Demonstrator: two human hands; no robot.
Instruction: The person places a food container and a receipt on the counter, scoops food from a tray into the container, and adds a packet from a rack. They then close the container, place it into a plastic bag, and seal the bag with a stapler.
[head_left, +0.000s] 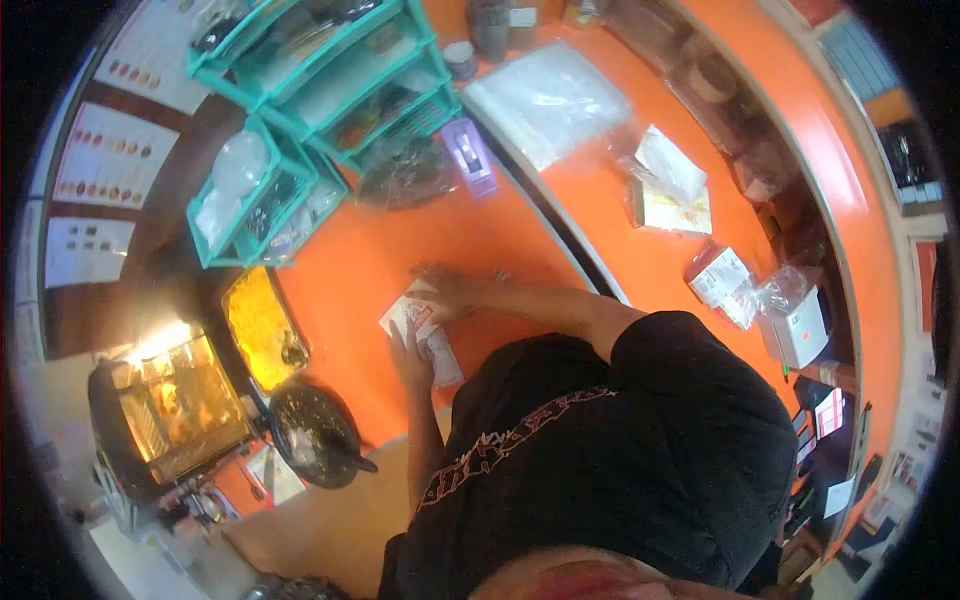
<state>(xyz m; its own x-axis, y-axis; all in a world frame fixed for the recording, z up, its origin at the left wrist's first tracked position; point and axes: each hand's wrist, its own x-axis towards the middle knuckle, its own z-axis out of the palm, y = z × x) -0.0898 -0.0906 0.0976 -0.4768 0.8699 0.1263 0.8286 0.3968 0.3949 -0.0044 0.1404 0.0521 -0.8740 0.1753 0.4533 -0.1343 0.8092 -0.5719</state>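
A: Head camera shows boxes; what's inside?
B: Green bins [262,132] hold clear bags; tray [243,277] holds yellow food; white packet [418,316] lies on the orange counter [350,260], under left hand [410,358] and right hand [447,287], both spread flat.

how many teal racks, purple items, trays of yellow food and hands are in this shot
teal racks: 2
purple item: 1
tray of yellow food: 1
hands on the paper packet: 2, left hand and right hand
total: 6
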